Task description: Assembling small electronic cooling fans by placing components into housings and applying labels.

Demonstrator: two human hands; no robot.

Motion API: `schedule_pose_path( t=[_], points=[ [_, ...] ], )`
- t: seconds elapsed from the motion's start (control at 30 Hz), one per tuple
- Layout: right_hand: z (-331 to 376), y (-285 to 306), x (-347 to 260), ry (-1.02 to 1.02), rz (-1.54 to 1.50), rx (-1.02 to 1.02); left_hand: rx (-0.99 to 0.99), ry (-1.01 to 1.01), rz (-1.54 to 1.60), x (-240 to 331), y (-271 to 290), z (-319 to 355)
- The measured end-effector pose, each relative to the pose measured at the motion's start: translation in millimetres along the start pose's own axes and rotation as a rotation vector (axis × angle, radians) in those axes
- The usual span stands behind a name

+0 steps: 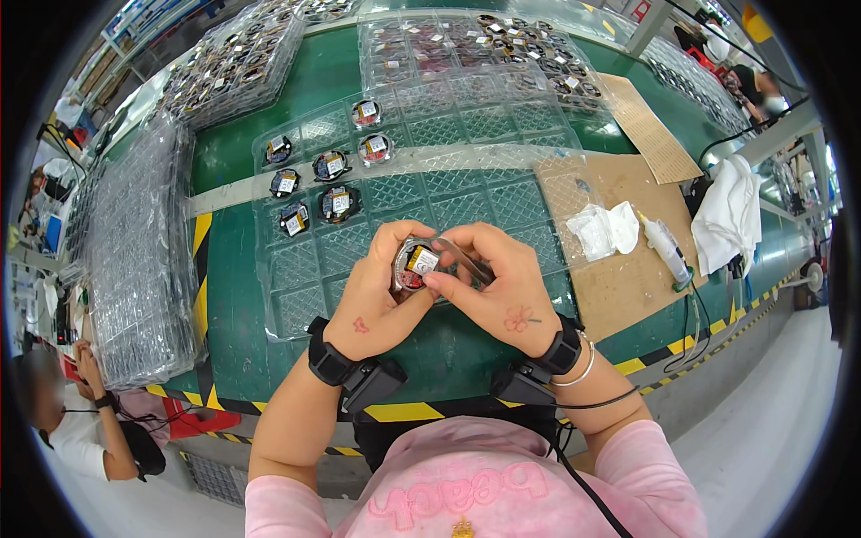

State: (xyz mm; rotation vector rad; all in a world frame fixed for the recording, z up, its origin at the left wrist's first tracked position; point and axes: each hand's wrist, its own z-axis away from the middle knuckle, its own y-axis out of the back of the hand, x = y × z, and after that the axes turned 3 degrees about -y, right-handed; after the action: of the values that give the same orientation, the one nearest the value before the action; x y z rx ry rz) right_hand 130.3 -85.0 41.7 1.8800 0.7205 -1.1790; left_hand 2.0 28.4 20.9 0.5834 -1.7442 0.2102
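Note:
My left hand (381, 291) grips a round watch-like module (418, 263) by its rim. The module has a silver edge, a white-and-yellow label on top and a bit of red below it. My right hand (502, 287) meets it from the other side, closed around slim metal tweezers (466, 260); their tips are hidden near the module's upper edge. The right thumb touches the module's lower right. Both hands are over the near part of a clear compartment tray (305, 300). Several similar round modules, such as a dark-rimmed one (339, 204), lie in its left compartments.
Stacked empty clear trays (143, 269) stand at the left. Filled trays (238, 67) are at the back. On the right, a brown board (619, 287) carries white wipes (603, 231) and a dispensing syringe (666, 249), with a white cloth (731, 211) beside it. A person (85, 439) sits at lower left.

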Motion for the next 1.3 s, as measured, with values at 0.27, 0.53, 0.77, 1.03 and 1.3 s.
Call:
schedule_pose_path(
  t=[0.27,0.53,0.77,1.03,1.3],
  points=[
    [2.4,-2.7,5.4,0.064,0.094,0.041,-0.029,0.018,-0.113,7.9,0.9,-0.7],
    [0.7,-1.5,9.2,0.167,0.135,0.055,-0.063,0.059,-0.069,8.0,1.7,0.1],
    [0.5,-1.3,12.0,0.198,0.095,0.018,-0.108,0.104,0.139,7.0,5.2,1.7],
    [2.4,-4.2,19.6,0.371,0.117,0.036,-0.134,0.149,0.274,6.4,7.5,2.5],
    [4.5,-3.3,17.4,0.417,0.169,0.012,-0.166,0.165,0.324,7.8,9.0,2.4]
  ],
)
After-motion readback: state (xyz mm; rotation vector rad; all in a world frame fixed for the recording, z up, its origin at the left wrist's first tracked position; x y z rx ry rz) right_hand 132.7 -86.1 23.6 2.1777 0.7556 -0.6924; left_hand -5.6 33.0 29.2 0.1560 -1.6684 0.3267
